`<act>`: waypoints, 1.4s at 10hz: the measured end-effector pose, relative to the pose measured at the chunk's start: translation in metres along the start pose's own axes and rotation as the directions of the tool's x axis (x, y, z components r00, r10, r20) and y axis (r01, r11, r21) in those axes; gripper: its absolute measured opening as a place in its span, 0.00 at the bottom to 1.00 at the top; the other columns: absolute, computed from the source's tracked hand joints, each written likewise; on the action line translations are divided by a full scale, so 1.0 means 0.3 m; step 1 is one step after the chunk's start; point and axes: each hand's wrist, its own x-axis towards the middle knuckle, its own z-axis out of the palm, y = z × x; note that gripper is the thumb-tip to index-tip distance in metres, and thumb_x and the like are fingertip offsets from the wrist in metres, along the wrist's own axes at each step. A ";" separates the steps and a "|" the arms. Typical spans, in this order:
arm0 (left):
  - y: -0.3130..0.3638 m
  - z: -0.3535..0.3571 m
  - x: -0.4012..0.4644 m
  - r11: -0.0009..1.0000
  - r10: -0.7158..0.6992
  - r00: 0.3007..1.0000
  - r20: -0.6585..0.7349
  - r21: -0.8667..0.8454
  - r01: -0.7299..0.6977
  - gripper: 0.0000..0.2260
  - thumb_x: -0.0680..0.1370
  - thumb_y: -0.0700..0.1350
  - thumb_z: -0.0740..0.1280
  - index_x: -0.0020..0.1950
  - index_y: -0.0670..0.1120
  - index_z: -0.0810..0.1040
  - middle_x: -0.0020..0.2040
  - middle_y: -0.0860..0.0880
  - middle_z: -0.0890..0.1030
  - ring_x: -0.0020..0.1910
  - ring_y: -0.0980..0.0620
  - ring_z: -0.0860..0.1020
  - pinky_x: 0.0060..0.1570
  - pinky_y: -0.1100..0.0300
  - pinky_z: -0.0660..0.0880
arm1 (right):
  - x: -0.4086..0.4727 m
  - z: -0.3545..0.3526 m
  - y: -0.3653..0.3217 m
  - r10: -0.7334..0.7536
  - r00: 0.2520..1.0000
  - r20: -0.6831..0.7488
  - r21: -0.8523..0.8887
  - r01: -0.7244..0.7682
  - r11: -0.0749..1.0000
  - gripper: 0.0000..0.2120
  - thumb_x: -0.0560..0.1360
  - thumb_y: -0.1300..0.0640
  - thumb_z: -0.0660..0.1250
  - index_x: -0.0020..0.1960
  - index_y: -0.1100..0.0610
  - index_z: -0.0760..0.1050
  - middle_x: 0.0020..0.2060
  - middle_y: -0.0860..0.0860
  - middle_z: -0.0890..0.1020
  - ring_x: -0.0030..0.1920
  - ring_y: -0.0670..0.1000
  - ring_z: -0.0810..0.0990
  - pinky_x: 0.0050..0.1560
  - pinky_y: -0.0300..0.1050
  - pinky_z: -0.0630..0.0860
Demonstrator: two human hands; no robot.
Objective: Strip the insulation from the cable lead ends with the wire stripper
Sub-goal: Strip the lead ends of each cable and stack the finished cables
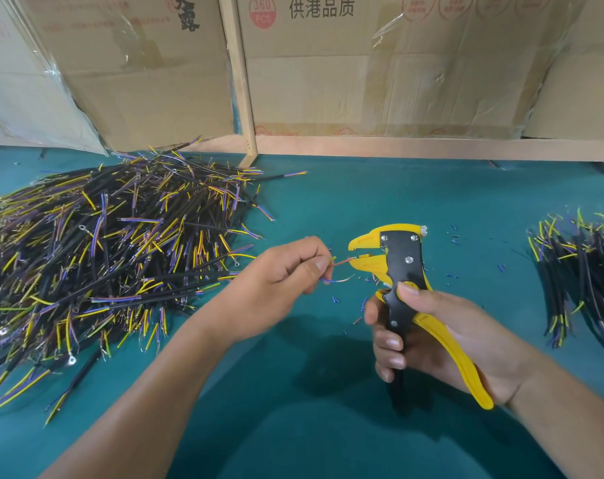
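Note:
My right hand grips the handles of a yellow and black wire stripper, held upright with its jaws pointing left. My left hand pinches a cable whose thin leads stick out to the right. A red lead reaches into the stripper's jaws. A blue lead curls below it, free of the tool. The rest of the cable is hidden inside my left hand.
A large heap of black cables with yellow, blue and purple leads covers the left of the teal table. A smaller cable bundle lies at the right edge. Cut insulation bits are scattered around the stripper. Cardboard boxes line the back.

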 end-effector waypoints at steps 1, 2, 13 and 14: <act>0.003 0.001 0.000 1.000 0.007 1.000 -0.009 0.004 -0.007 0.13 0.80 0.53 0.58 0.42 0.47 0.73 0.30 0.58 0.66 0.31 0.57 0.60 0.31 0.66 0.59 | -0.002 0.006 0.000 0.016 0.999 0.031 -0.002 -0.016 1.000 0.24 0.74 0.42 0.74 0.53 0.64 0.78 0.35 0.57 0.71 0.35 0.57 0.71 0.44 0.55 0.74; 0.006 0.002 0.000 1.000 0.006 1.000 -0.015 0.011 -0.006 0.12 0.82 0.47 0.58 0.42 0.44 0.73 0.28 0.59 0.66 0.29 0.58 0.60 0.30 0.69 0.59 | -0.006 0.010 -0.001 0.022 0.999 0.039 -0.001 -0.022 1.000 0.25 0.73 0.42 0.74 0.53 0.64 0.78 0.35 0.57 0.72 0.35 0.57 0.71 0.44 0.55 0.74; 0.031 0.034 -0.002 0.992 -0.021 1.000 -0.007 -0.127 0.020 0.09 0.81 0.47 0.57 0.44 0.43 0.69 0.31 0.57 0.67 0.30 0.56 0.61 0.30 0.64 0.61 | -0.010 0.030 0.005 -0.024 0.999 0.039 -0.080 0.027 0.996 0.25 0.71 0.41 0.76 0.49 0.64 0.79 0.32 0.56 0.70 0.31 0.55 0.71 0.40 0.53 0.75; 0.037 0.036 -0.004 0.992 -0.019 1.000 -0.007 -0.123 0.018 0.08 0.81 0.47 0.57 0.44 0.46 0.70 0.30 0.58 0.68 0.30 0.57 0.61 0.31 0.65 0.61 | -0.008 0.030 0.004 -0.018 0.999 0.050 -0.094 0.023 0.995 0.25 0.72 0.41 0.76 0.49 0.64 0.79 0.32 0.56 0.71 0.31 0.55 0.71 0.40 0.53 0.75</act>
